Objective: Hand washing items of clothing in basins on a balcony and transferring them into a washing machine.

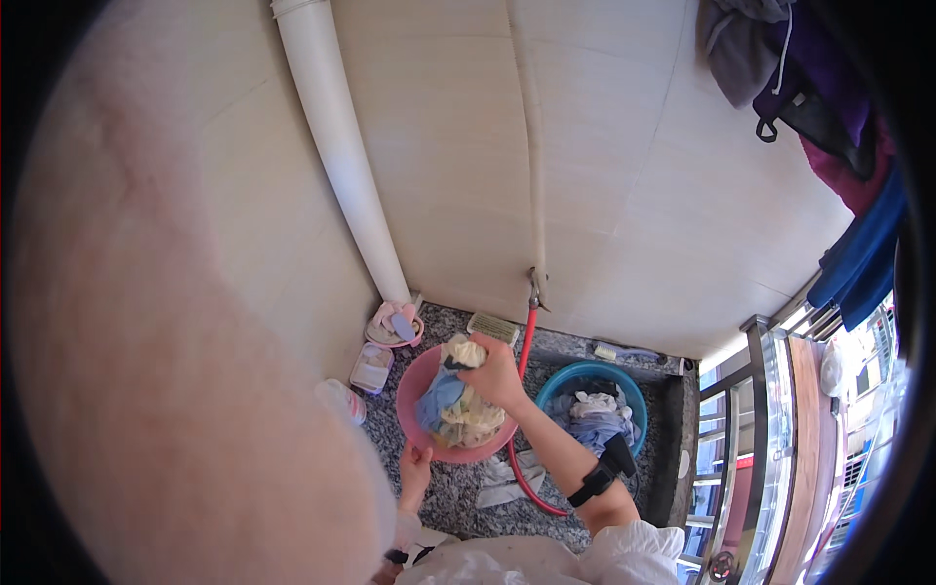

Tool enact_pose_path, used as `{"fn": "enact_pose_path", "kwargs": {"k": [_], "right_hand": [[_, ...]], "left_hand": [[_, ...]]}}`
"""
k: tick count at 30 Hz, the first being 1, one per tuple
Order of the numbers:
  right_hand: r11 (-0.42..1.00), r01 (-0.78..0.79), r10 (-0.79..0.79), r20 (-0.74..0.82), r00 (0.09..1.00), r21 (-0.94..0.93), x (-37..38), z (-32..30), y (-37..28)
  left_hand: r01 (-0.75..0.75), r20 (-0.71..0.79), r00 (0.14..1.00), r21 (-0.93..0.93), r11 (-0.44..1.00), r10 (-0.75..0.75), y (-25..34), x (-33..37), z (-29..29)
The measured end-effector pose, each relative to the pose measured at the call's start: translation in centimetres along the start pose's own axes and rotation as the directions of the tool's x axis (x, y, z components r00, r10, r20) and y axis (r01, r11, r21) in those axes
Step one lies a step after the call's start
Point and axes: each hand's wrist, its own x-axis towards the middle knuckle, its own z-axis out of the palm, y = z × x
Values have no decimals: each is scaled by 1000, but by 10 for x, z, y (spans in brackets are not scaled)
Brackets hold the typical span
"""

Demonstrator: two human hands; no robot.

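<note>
A pink basin [410, 400] sits on the speckled stone floor and holds wet-looking clothes, among them a light blue piece [441, 398] and a cream one [475, 419]. My right hand [494, 376] is closed on a bunched cream garment with a dark patch [466, 351], lifted over the basin's far side. At the near left rim is my left hand [416, 475], fingers closed on the edge of the basin. A dark band wraps my right forearm. How far the bunched garment hangs down into the basin is hidden by my right hand.
A teal basin [554, 382] of clothes stands at right. The red hose [527, 351] runs from a wall tap [535, 288] between the basins, past a pale cloth [507, 485]. At left are a small pink basket [409, 336] and a soap box [371, 369]. A brush [624, 352] lies behind.
</note>
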Motion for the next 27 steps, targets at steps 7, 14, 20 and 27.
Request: {"fn": "enact_pose_path", "kwargs": {"k": [7,14,20,27], "right_hand": [[998,50,-51,18,999,41,-2,14,-8],[808,26,140,235,962,-589,-49,44,86],[527,314,111,430,896,-790,-67,74,93],[478,345,241,498,833,-808,-53,113,108]], "left_hand": [[-8,-63,998,34,999,10,-24,4,-17],[-16,24,1000,-21,1000,17,2,2,-1],[-22,-38,999,-33,999,21,-8,3,-6],[-20,-13,1000,18,1000,20,-1,0,-13]]}}
